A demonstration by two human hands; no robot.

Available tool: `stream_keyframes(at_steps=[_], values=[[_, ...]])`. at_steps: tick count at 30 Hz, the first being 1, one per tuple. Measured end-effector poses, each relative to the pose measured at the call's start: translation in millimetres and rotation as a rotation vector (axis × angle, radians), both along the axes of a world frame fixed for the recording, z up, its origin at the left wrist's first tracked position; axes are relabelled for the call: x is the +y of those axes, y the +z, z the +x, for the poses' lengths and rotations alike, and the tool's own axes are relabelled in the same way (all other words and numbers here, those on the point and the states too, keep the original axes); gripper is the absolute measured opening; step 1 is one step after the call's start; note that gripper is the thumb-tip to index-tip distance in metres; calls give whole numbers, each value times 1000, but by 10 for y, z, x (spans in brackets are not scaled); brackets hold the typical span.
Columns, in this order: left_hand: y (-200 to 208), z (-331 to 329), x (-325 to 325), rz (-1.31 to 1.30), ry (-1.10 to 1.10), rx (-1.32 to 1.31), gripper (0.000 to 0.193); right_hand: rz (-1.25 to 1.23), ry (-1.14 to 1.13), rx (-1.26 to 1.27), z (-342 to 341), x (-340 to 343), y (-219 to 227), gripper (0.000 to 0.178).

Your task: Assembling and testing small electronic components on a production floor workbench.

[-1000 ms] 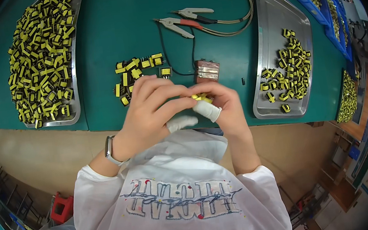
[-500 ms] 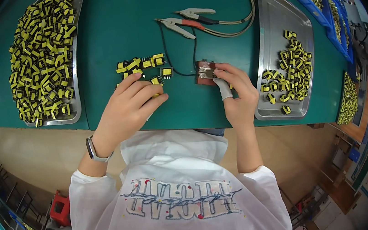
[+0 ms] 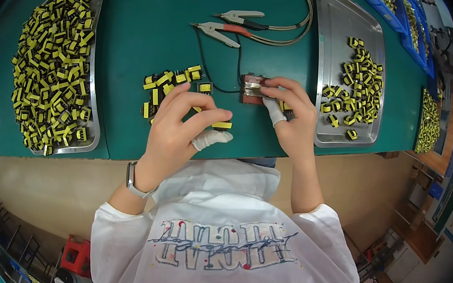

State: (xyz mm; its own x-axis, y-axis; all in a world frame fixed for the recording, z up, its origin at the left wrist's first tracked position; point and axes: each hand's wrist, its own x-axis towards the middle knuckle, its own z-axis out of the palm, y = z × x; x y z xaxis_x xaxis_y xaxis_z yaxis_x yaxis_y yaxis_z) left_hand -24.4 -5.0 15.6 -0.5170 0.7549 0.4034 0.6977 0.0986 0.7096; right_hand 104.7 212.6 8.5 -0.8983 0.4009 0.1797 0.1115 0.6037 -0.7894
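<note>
My left hand (image 3: 177, 128) pinches a small yellow-and-black transformer (image 3: 223, 125) between its fingertips and a thumb wearing a white finger cot. Behind that hand, several more transformers (image 3: 164, 79) lie in a loose group on the green table. My right hand (image 3: 296, 111) is at a small reddish-brown block with metal plates (image 3: 251, 88), its index fingertip on the block's right edge. Its thumb also has a white cot. Curled within the right fingers, partly hidden, is another yellow transformer (image 3: 285, 106).
A metal tray heaped with transformers (image 3: 52, 78) stands at the left. Another metal tray (image 3: 330, 21), with a smaller pile, is at the right. Clip leads (image 3: 224, 33) lie beyond the block, thin black wires running to it. Blue bins (image 3: 401, 24) stand far right.
My left hand has moved right and nearer me, away from the loose group, and now holds a transformer. My right hand has stayed at the block.
</note>
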Motion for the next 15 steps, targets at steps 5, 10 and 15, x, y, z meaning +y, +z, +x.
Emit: stream_keyframes(at_steps=[5,10,15], values=[[-11,60,143,85,34,-31,38,-1396,170,-63,67,-34,33,33],[-28,118,229,109,23,-40,43,-1350,99,-55,15,-360,64,29],[49,102,215,-244,154,96,46,-696,-62,54,-34,-261,-8,22]])
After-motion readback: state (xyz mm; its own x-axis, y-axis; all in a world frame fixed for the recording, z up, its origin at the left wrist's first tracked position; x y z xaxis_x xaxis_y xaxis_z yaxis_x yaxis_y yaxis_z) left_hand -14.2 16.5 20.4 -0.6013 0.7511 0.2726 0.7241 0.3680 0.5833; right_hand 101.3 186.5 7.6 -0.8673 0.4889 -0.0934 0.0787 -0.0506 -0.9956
